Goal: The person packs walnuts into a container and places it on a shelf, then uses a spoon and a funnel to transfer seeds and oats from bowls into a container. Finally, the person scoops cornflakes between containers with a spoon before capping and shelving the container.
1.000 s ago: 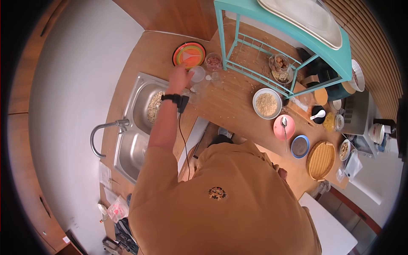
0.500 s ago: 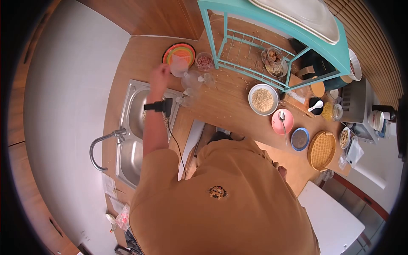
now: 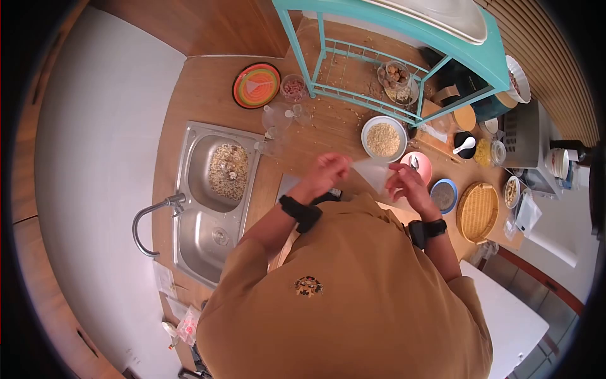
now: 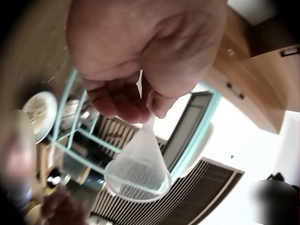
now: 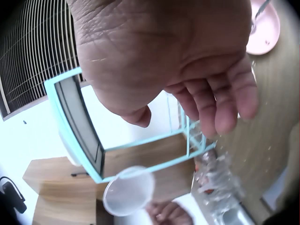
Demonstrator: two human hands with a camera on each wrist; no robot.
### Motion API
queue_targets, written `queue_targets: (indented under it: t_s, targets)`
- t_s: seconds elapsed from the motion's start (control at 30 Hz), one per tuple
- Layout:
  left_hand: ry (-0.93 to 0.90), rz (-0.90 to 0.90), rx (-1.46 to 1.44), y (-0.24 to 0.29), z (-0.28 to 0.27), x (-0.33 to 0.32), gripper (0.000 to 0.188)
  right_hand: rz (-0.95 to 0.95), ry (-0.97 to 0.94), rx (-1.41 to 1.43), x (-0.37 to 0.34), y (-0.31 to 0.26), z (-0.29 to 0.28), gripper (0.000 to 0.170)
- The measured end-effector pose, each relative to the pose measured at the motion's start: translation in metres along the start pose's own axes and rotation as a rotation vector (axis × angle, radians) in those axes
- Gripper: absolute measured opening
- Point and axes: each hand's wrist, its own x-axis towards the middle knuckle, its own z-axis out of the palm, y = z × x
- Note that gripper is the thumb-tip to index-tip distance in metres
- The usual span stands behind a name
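Observation:
My left hand (image 3: 328,174) pinches a translucent white funnel (image 4: 138,168) by its narrow stem, in front of my body. In the left wrist view the wide mouth points away from the fingers. The funnel's pale cone shows between my two hands in the head view. My right hand (image 3: 409,186) is raised beside it, close to the pink bowl (image 3: 424,165), with nothing in its fingers. In the right wrist view its fingers are loosely bent and stand apart from the funnel.
Clear plastic bottles (image 3: 276,117) stand beside the sink (image 3: 252,183), whose one basin holds pale grains. A round orange plate (image 3: 257,101) lies behind them. A turquoise rack (image 3: 360,104), a white bowl of grains (image 3: 384,139) and a woven basket (image 3: 478,211) stand along the counter.
My left hand has lifted the funnel from near the orange plate and brought it right, in front of my body. My right hand has come up into view.

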Motion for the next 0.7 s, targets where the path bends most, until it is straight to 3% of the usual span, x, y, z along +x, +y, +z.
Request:
queue_targets:
  t_s: [0.07,0.13,0.23,0.3,0.37,0.43,0.6,0.7]
  targets:
    - [-0.056,-0.073,-0.032,-0.025,0.006,0.003,0.015,-0.024,-0.069,0.020,0.005,0.001,0.009,0.031]
    - [-0.112,-0.146,-0.067,-0.035,0.005,0.004,0.014,-0.276,-0.071,-0.154,0.014,0.019,0.010,0.027]
    - [-0.092,-0.222,-0.053,-0.045,-0.006,0.007,0.017,-0.192,-0.050,-0.148,0.004,0.025,0.004,0.020]
    - [0.215,0.115,0.937,-0.047,-0.023,0.019,0.034,-0.185,-0.011,-0.105,-0.002,0.030,0.002,0.019]
    - [0.481,0.461,1.224,-0.010,-0.013,0.025,0.060,-0.186,0.127,-0.052,-0.007,0.037,-0.011,0.018]
    - [0.575,0.785,1.426,0.011,-0.035,0.043,0.068,-0.195,0.175,-0.044,-0.013,0.041,-0.025,0.017]
    - [0.874,0.800,1.565,0.040,-0.077,0.077,0.068,-0.217,0.256,0.000,-0.034,0.031,-0.029,0.017]
    - [0.925,0.769,1.622,0.036,-0.106,0.093,0.058,-0.218,0.326,0.012,-0.039,0.042,-0.035,0.018]
